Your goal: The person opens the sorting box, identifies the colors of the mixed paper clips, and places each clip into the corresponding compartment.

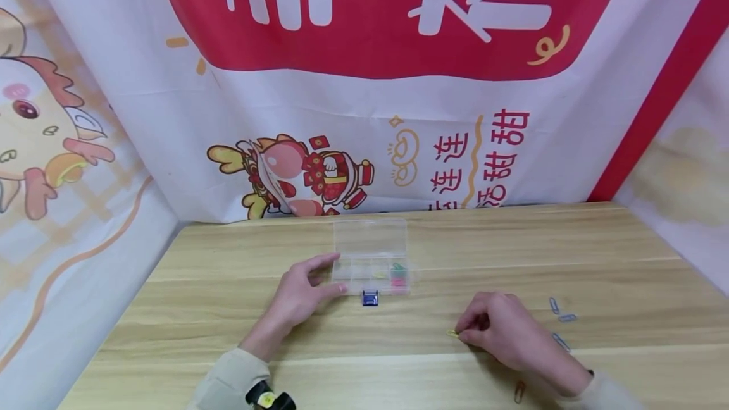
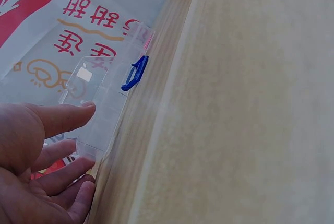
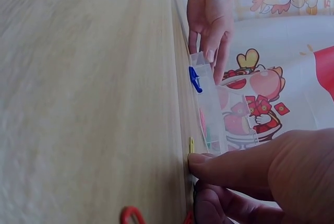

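1. Your L hand is at the L end of the clear box, thumb & fingers apart, thumb at the near corner; prob. just steadying it.
2. Lid is up on the far side, blue latch on the near side. R end has green clips & pink clips; smth yellow just L of them.
3. Your R hand, nearer & R of the box, pinches a yellow clip. Step in hand: prob. pick-up. Next move prob. calls for a lift over the box wall, pinch kept firm.
4. Reddish clip lies near; three blue clips R of your hand.
5. Far backdrop: red 连连 & 甜甜 readable; big white chars cut off. No brand legible.
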Demonstrator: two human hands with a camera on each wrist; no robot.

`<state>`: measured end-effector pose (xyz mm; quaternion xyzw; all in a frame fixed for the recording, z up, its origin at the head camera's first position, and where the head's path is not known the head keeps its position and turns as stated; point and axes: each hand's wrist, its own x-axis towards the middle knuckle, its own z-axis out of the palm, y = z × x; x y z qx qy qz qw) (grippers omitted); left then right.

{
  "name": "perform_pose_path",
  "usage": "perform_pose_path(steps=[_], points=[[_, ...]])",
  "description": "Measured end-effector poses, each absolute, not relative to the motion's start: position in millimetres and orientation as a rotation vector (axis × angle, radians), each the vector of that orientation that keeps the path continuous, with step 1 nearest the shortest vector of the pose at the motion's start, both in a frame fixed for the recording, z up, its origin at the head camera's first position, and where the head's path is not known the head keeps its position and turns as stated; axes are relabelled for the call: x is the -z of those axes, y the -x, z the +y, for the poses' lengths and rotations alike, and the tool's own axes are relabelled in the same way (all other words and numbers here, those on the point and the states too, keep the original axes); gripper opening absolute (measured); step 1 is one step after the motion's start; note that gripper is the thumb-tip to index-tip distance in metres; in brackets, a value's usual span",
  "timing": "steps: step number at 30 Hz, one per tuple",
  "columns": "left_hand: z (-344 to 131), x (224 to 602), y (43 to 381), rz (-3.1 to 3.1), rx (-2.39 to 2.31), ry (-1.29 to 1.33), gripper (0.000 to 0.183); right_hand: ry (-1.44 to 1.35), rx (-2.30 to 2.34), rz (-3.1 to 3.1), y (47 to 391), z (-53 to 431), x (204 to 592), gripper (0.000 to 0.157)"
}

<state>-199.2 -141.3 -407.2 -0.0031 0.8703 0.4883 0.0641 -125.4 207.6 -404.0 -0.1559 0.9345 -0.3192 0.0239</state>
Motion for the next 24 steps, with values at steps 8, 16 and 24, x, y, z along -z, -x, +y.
perform_pose_path(steps=[8, 16, 24], points=[[-141.3, 407.1, 199.0, 2.634, -1.464, 0.013, 0.062, 0.420, 0.980, 2.826, 124.7, 204.0, 402.1, 0.018], [-141.9, 407.0, 199.6, 2.629, -1.462, 0.013, 0.062, 0.411, 0.990, 2.776, 126.4, 203.4, 402.8, 0.019], [-141.4, 407.3, 198.8, 2.622, -1.476, 0.017, 0.063, 0.390, 1.000, 2.765, 125.2, 203.2, 401.1, 0.015]])
